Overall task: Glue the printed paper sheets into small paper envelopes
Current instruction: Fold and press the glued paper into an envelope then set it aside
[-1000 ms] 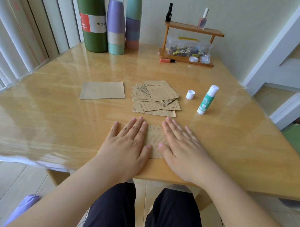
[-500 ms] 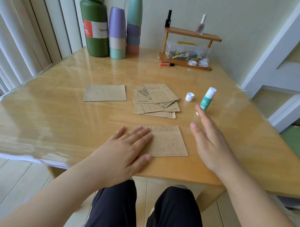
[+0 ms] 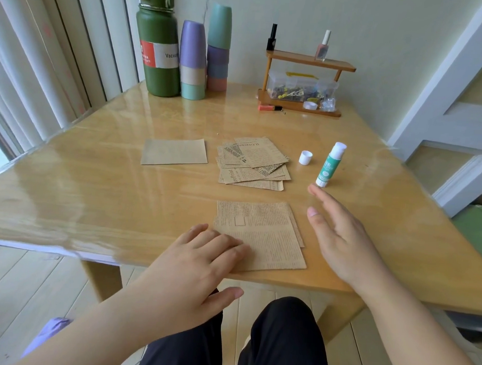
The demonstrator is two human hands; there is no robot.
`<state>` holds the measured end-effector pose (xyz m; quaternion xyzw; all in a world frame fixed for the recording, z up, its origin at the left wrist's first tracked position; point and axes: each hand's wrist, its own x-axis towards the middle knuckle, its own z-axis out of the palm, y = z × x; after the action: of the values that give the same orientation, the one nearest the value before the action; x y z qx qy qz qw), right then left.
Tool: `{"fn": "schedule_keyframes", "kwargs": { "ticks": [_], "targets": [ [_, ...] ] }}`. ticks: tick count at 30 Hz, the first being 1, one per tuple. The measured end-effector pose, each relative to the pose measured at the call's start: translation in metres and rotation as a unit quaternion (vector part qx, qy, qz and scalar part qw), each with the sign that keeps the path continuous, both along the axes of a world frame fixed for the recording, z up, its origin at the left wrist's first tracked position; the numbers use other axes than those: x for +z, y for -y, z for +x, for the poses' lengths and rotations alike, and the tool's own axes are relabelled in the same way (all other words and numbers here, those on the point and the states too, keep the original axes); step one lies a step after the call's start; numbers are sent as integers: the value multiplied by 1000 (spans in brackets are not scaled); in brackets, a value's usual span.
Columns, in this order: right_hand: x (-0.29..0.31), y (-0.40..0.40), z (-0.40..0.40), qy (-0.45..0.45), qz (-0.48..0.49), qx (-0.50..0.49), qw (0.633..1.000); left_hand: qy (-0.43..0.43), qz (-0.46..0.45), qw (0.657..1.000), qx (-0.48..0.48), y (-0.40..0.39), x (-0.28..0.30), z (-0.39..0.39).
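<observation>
On glossy wooden table (image 3: 97,193): folded printed kraft sheet (image 3: 262,235), left hand (image 3: 201,257) touching.

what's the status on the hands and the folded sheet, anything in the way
Left hand open, fingers resting on folded printed sheet. Right hand open, off the paper, near the uncapped glue stick. Path to it clear; cap beside.

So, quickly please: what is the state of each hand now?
Left hand: open, fingers resting on the folded printed sheet.
Right hand: open, holding nothing, fingertips close to the glue stick.
</observation>
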<state>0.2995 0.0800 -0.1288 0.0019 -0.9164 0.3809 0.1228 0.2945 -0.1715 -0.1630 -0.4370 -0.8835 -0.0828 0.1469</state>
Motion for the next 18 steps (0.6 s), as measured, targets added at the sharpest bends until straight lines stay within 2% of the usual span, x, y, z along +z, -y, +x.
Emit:
{"fn": "schedule_keyframes", "kwargs": {
  "ticks": [3, 11, 18],
  "targets": [
    [1, -3, 2, 1, -2, 2, 1000, -15, -10, 1000, 3, 1, -3, -1],
    [0, 0, 0, 20, 58, 23, 998, 21, -24, 999, 36, 0, -1, -9],
    [8, 0, -16, 75, 117, 35, 990, 18, -22, 997, 72, -7, -4, -18]
  ]
}}
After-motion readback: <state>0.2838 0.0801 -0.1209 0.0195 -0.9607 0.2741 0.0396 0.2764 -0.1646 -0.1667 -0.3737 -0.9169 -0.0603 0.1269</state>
